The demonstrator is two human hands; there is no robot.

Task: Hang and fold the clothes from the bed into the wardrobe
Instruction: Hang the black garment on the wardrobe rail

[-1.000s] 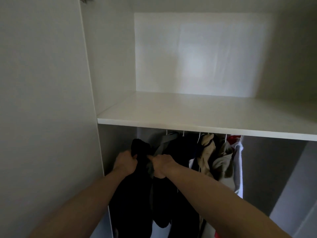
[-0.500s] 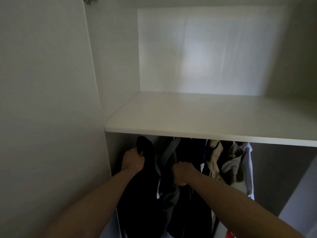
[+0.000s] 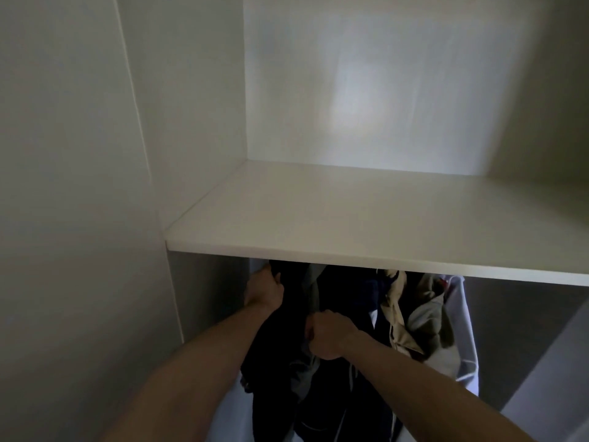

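Currently hanging: my left hand [image 3: 264,290] is gripping the black garment [image 3: 271,342] at 7 o'clock under the shelf [image 3: 350,250], fingers curled; my right hand [image 3: 326,334] is fisting neighbouring dark cloth. Next, probably seating the hanger; rail hidden.

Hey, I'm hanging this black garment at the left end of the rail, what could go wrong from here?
The rail and hook are hidden behind the shelf, so the left hand works blind and the hook may miss. The right hand keeps a grip on dark fabric; a tug might drag the black garment or its neighbours off. The beige garment already hangs bunched and crowded.
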